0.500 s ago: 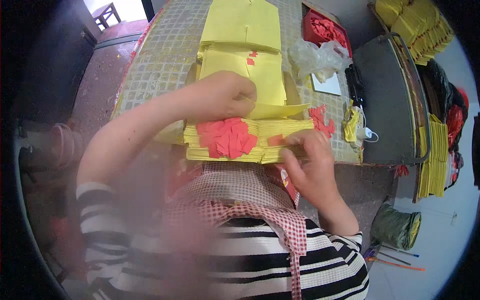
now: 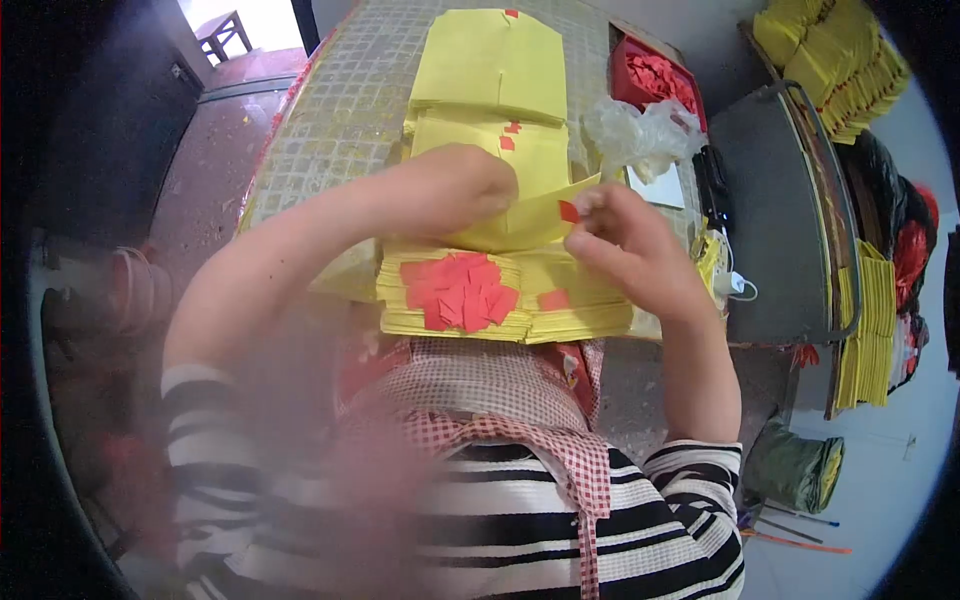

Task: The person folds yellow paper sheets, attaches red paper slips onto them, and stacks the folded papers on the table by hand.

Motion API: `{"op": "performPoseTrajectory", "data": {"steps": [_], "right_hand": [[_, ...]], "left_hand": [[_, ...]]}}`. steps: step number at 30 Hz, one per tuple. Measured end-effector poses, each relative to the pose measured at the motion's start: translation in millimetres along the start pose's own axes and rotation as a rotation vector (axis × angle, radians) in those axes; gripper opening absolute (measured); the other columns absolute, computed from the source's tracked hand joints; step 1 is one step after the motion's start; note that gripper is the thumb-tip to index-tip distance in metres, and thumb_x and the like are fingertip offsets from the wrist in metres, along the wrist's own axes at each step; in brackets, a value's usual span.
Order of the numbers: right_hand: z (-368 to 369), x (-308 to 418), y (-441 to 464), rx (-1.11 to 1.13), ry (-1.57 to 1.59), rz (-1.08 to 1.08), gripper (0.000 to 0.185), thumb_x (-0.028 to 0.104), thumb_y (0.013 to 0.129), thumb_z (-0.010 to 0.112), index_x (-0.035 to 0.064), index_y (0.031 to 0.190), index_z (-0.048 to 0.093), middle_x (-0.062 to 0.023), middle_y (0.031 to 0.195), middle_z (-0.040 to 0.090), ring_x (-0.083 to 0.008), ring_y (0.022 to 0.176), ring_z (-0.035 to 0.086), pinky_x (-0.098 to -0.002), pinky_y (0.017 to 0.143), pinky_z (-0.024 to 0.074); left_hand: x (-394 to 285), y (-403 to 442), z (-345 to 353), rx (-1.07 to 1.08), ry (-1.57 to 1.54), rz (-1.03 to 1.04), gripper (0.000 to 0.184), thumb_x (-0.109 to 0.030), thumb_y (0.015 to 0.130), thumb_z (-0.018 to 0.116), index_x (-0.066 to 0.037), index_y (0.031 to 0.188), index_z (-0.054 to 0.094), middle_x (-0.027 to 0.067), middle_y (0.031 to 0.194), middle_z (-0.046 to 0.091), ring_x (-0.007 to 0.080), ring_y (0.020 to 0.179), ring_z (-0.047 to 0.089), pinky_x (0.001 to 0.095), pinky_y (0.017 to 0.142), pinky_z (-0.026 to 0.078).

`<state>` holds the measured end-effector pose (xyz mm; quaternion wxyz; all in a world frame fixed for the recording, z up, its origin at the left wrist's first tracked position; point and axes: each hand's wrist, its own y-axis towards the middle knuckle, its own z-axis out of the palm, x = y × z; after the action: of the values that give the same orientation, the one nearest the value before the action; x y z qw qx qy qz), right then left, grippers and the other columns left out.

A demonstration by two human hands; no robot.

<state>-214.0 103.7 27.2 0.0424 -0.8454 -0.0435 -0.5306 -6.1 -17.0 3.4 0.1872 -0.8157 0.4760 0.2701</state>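
My left hand [image 2: 470, 190] is closed on the lifted yellow paper piece [image 2: 535, 222], above the near stack; its fingertips are partly hidden. With bent fingers and thumb, my right hand [image 2: 625, 235] pinches a small red paper piece [image 2: 569, 211] at the right end of that yellow piece. Below both hands lies a stack of yellow paper [image 2: 580, 322], bearing a heap of red pieces [image 2: 465, 290] on its left half and one red piece [image 2: 553, 299] right of the middle. Beyond are further yellow stacks [image 2: 460, 75] with a few red pieces on top.
A red box of red pieces [image 2: 655, 80] stands at the table's back right, near a crumpled clear plastic bag [image 2: 645, 135]. Right of them are a white card [image 2: 660, 186], a white plug [image 2: 730, 284] and a grey board [image 2: 780, 210]. More yellow bundles [image 2: 865, 320] lie at far right.
My right hand has moved up and away from the near stack to the lifted yellow piece, with a red piece now at its fingertips. The yellow piece's right end is raised higher.
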Motion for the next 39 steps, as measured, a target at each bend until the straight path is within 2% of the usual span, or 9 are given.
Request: {"op": "performPoseTrajectory", "data": {"steps": [4, 5, 13, 15, 16, 19, 27, 34, 39], "right_hand": [[1, -13, 30, 0.358, 0.300, 0.133, 0.026, 0.010, 0.087, 0.062, 0.0046, 0.111, 0.052, -0.0008, 0.098, 0.058, -0.0060, 0.083, 0.055, -0.0227, 0.074, 0.0450], [4, -18, 34, 0.386, 0.338, 0.144, 0.031, 0.011, 0.086, 0.064, 0.0035, 0.114, 0.050, -0.0009, 0.083, 0.058, -0.0072, 0.075, 0.053, -0.0237, 0.069, 0.0439], [14, -25, 30, 0.333, 0.461, 0.201, 0.032, 0.007, 0.087, 0.061, 0.0026, 0.117, 0.050, -0.0015, 0.086, 0.061, -0.0079, 0.080, 0.056, -0.0236, 0.071, 0.0456], [21, -26, 28, 0.198, 0.246, 0.117, 0.034, 0.005, 0.085, 0.060, 0.0009, 0.117, 0.050, -0.0060, 0.089, 0.061, -0.0114, 0.079, 0.059, -0.0259, 0.069, 0.0475], [24, -23, 25, 0.204, 0.246, 0.113, 0.034, 0.005, 0.085, 0.060, 0.0009, 0.117, 0.050, -0.0060, 0.089, 0.061, -0.0114, 0.079, 0.059, -0.0259, 0.069, 0.0475], [26, 6, 18, -0.230, -0.358, -0.157, 0.041, 0.006, 0.078, 0.062, -0.0015, 0.116, 0.051, -0.0182, 0.099, 0.060, -0.0254, 0.077, 0.063, -0.0321, 0.067, 0.0508], [26, -13, 23, -0.110, -0.278, 0.011, 0.041, 0.008, 0.077, 0.065, -0.0012, 0.115, 0.053, -0.0187, 0.088, 0.066, -0.0297, 0.084, 0.066, -0.0372, 0.075, 0.0513], [27, -6, 20, -0.107, -0.186, 0.048, 0.039, 0.004, 0.079, 0.064, -0.0018, 0.115, 0.053, -0.0154, 0.084, 0.066, -0.0228, 0.076, 0.066, -0.0319, 0.070, 0.0512], [29, -1, 13, -0.114, -0.083, -0.008, 0.034, 0.005, 0.081, 0.063, -0.0020, 0.113, 0.054, -0.0122, 0.084, 0.066, -0.0166, 0.074, 0.065, -0.0286, 0.065, 0.0503]], "left_hand": [[4, 3, 2, 0.005, -0.053, -0.020, 0.023, -0.018, 0.089, 0.056, 0.001, 0.101, 0.061, 0.0187, 0.091, 0.062, 0.0326, 0.086, 0.060, 0.0393, 0.077, 0.047], [4, 3, 2, 0.017, -0.082, -0.025, 0.023, -0.018, 0.089, 0.056, 0.001, 0.101, 0.060, 0.0189, 0.092, 0.062, 0.0328, 0.087, 0.060, 0.0397, 0.077, 0.047], [-3, 1, -1, 0.041, -0.090, 0.034, 0.028, -0.021, 0.082, 0.062, 0.000, 0.099, 0.062, 0.0198, 0.086, 0.063, 0.0349, 0.080, 0.061, 0.0391, 0.072, 0.048], [-9, 4, 1, 0.003, -0.077, -0.132, 0.027, -0.023, 0.079, 0.064, 0.001, 0.092, 0.065, 0.0181, 0.076, 0.064, 0.0331, 0.070, 0.062, 0.0384, 0.067, 0.049], [-6, 3, 4, -0.001, -0.075, -0.138, 0.027, -0.023, 0.079, 0.064, 0.001, 0.092, 0.065, 0.0181, 0.076, 0.064, 0.0331, 0.070, 0.062, 0.0384, 0.067, 0.049], [-3, 1, 11, -0.059, -0.057, -0.008, 0.026, -0.023, 0.079, 0.063, 0.001, 0.086, 0.066, 0.0176, 0.067, 0.063, 0.0312, 0.062, 0.061, 0.0383, 0.062, 0.048], [-2, 8, 18, -0.160, -0.482, -0.212, 0.013, -0.006, 0.079, 0.067, -0.001, 0.090, 0.066, 0.0027, 0.079, 0.066, 0.0068, 0.072, 0.056, 0.0242, 0.063, 0.046], [-2, 0, 10, -0.024, -0.399, -0.074, 0.017, -0.013, 0.082, 0.065, 0.000, 0.094, 0.065, 0.0066, 0.079, 0.066, 0.0115, 0.072, 0.059, 0.0285, 0.066, 0.048], [-7, 2, 13, -0.053, -0.213, -0.046, 0.020, -0.019, 0.082, 0.065, 0.000, 0.089, 0.067, 0.0154, 0.081, 0.067, 0.0244, 0.073, 0.064, 0.0345, 0.068, 0.049]]}}
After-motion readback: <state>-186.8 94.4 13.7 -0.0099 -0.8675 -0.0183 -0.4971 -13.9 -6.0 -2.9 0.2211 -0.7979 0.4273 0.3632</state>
